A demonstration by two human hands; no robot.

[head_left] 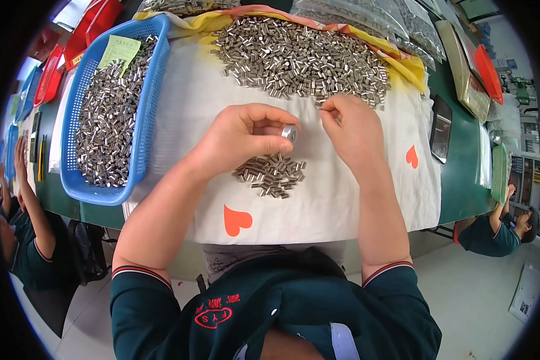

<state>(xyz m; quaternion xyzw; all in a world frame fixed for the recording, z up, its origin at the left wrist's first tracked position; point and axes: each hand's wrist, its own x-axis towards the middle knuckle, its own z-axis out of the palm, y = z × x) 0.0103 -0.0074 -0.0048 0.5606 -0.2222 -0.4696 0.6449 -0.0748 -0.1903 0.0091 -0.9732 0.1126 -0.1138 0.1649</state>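
My left hand (243,135) is closed around a short round metal piece with a hole in its end (290,132), gripped between thumb and fingers. Just below that hand lies a small heap of metal pins (273,175) on the white cloth. My right hand (354,123) is a little to the right, thumb and forefinger pinched together at the near edge of a large pile of short shiny metal pins (300,57). Whatever sits in that pinch is too small or hidden to make out.
At the left stands a blue plastic basket (152,120) full of metal pins, with a green paper slip (119,51) on top. A phone (441,129) lies right of the white cloth (336,207). Bags of parts (366,18) line the back. Other people sit at both sides.
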